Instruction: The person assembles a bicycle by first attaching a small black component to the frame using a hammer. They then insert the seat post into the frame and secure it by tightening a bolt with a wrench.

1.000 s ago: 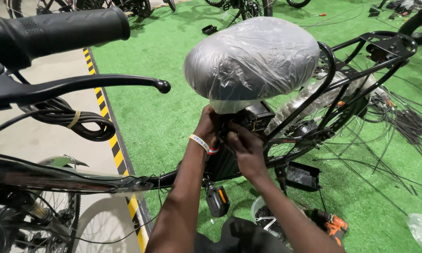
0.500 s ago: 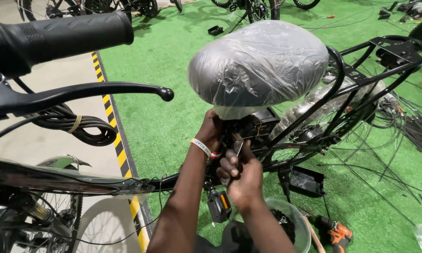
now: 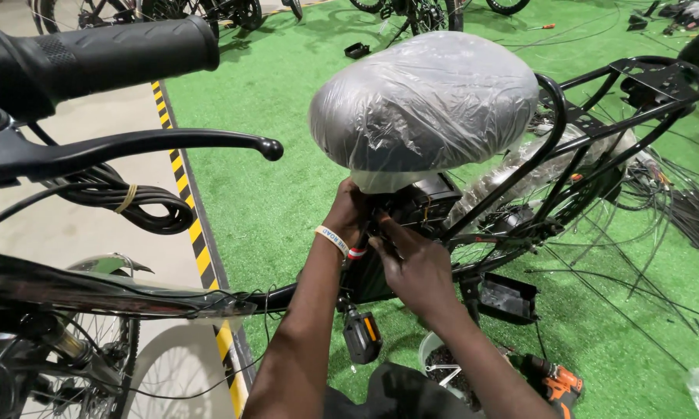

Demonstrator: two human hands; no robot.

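A bicycle stands on green turf, its saddle (image 3: 427,101) wrapped in clear plastic. Under the saddle sits a black box-shaped part (image 3: 427,200) on the frame. My left hand (image 3: 348,211), with a white wristband, grips the seat post area just below the saddle. My right hand (image 3: 413,264) presses against the same spot from the right, fingers curled on the black part. What the fingers pinch is hidden by the hands. A black pedal (image 3: 363,337) hangs below my arms.
A black handlebar grip (image 3: 117,50) and brake lever (image 3: 155,143) of a near bicycle cross the upper left. A rear rack (image 3: 644,85) lies right. An orange drill (image 3: 555,380) and small white bucket (image 3: 431,353) sit below. Loose black cables (image 3: 675,209) spread right. Yellow-black tape (image 3: 202,248) edges the turf.
My right hand dropped a little below the saddle and then came back up against the black part. My left hand has stayed on the seat post. The view shifted slightly.
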